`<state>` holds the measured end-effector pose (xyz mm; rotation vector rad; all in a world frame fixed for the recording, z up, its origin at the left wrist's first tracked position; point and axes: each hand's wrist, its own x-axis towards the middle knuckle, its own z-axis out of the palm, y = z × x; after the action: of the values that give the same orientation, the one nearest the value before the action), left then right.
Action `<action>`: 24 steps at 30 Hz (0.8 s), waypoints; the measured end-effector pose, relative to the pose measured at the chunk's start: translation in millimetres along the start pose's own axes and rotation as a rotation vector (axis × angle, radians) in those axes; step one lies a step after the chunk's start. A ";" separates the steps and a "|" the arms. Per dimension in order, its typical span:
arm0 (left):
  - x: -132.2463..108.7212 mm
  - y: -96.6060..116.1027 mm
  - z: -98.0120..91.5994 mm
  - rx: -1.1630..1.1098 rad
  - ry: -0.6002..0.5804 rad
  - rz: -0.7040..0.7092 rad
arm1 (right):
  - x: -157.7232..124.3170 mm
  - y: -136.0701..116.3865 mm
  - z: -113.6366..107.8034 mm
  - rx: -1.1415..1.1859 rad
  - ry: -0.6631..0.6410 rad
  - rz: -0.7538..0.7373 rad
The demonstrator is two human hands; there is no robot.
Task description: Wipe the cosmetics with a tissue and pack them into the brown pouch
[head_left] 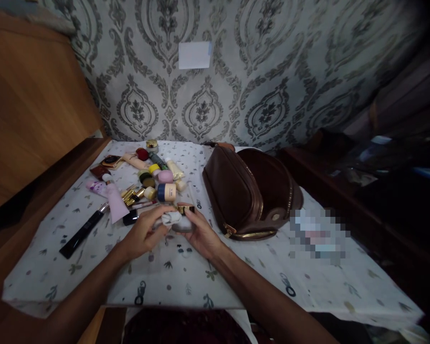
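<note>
1. Over the printed cloth [186,282], our left hand [143,236] pinches a white wipe [171,218] against a gold-trimmed case [185,209].
2. Our right hand [200,234] clasps that case from beneath, seemingly steadying it.
3. A brown pouch [247,191] gapes just right.

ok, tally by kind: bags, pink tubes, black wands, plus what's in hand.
Bag: 1
Pink tubes: 2
Black wand: 1
Cloth, left hand: 1
Gold case, right hand: 1
Total: 6
</note>
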<state>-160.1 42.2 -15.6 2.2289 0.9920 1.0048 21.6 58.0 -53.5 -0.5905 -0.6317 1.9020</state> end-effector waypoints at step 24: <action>5.2 -6.4 4.2 0.006 0.067 -0.081 | 4.7 -6.2 -4.4 0.243 0.031 0.142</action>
<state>-157.0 49.5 -20.3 2.1536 1.1065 1.0478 26.7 65.3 -53.3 -0.5186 -0.3385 2.0606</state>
